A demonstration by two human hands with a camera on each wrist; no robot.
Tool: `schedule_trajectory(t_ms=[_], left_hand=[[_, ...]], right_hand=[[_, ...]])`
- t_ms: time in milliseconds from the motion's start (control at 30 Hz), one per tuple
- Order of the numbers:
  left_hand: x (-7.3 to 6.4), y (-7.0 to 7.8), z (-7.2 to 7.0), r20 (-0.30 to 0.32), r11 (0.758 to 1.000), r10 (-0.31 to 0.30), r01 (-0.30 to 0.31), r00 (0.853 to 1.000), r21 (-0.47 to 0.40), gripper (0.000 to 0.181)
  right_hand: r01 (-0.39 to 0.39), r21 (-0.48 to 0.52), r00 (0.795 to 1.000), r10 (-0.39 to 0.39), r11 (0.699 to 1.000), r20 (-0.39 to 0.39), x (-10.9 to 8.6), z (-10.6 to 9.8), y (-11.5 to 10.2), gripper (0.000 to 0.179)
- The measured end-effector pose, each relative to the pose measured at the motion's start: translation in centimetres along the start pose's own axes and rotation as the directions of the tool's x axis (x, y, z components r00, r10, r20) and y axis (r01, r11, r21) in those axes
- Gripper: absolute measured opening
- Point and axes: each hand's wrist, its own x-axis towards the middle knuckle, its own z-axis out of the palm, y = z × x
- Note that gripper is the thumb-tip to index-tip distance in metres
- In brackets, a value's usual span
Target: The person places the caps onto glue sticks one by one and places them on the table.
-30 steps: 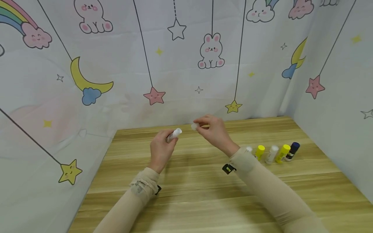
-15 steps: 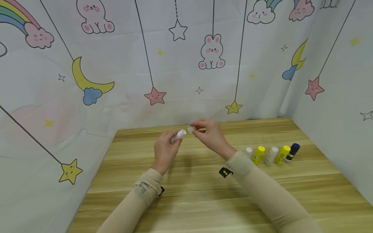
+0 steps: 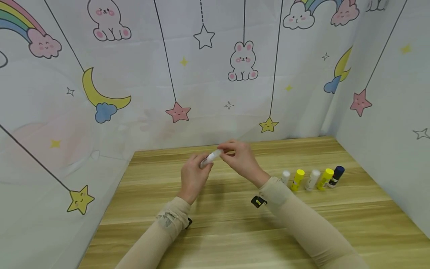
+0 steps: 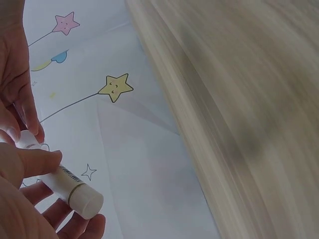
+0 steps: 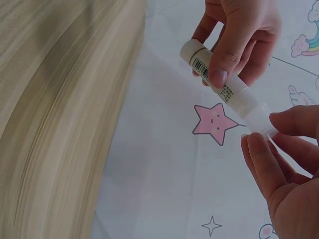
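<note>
My left hand grips a white glue stick round its barrel, tilted above the table, with a printed barcode on its side. The thumb lies along the barrel in the right wrist view. My right hand pinches a translucent white cap between thumb and fingertips. The cap sits at the upper end of the glue stick, in line with it. In the left wrist view the glue stick's round base points toward the camera, and the cap end lies partly hidden behind the fingers.
On the right of the wooden table stand several upright glue sticks: a white one beside the right sleeve, a yellow one, another white one, another yellow one and a dark blue one. A printed cloth hangs behind.
The hands have come together. The left hand moved right with the glue stick, and the right hand brought the cap left and down onto its open end.
</note>
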Motion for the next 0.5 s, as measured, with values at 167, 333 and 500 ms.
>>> schedule_trajectory(t_ms=[167,333,500], left_hand=[[-0.11,0.19,-0.04,-0.008,1.0,0.014,-0.013,1.0,0.02,0.027],[-0.18,0.5,-0.11,-0.014,0.999,0.031,-0.031,0.999,0.033,0.027],[-0.23,0.59,-0.05,-0.019,0.998,0.048,-0.047,0.999,0.042,0.028]], right_hand=[[0.005,-0.002,1.0,-0.005,1.0,0.004,-0.15,-0.01,0.05,0.021],[0.008,0.001,1.0,-0.008,1.0,0.007,-0.26,-0.01,0.1,0.02],[0.013,0.002,1.0,-0.013,1.0,0.016,-0.3,-0.02,0.01,0.02]])
